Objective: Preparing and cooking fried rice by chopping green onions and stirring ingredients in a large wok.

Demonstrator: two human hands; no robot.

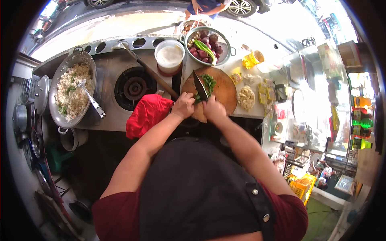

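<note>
My right hand (214, 109) grips the handle of a kitchen knife, whose broad dark blade (199, 85) points away from me over a round wooden chopping board (225, 92). Chopped green leaves (208, 82) lie along the blade's right side, with a few more to its left. At the board's near left edge is my left hand (184, 105), its fingers curled and the fingertips close to the greens by the blade. Whether those fingers pinch any leaves cannot be made out. A red cloth (147, 116) lies just left of this hand.
Left of a gas burner (134, 87) sits a large pan of rice (72, 90) with a spoon. A long-handled turner (147, 67) lies across the stove. Beyond the board stand a white tub (169, 55) and a colander of red onions (208, 48). Peeled garlic (246, 98) lies right. Another person (205, 7) is beyond the counter.
</note>
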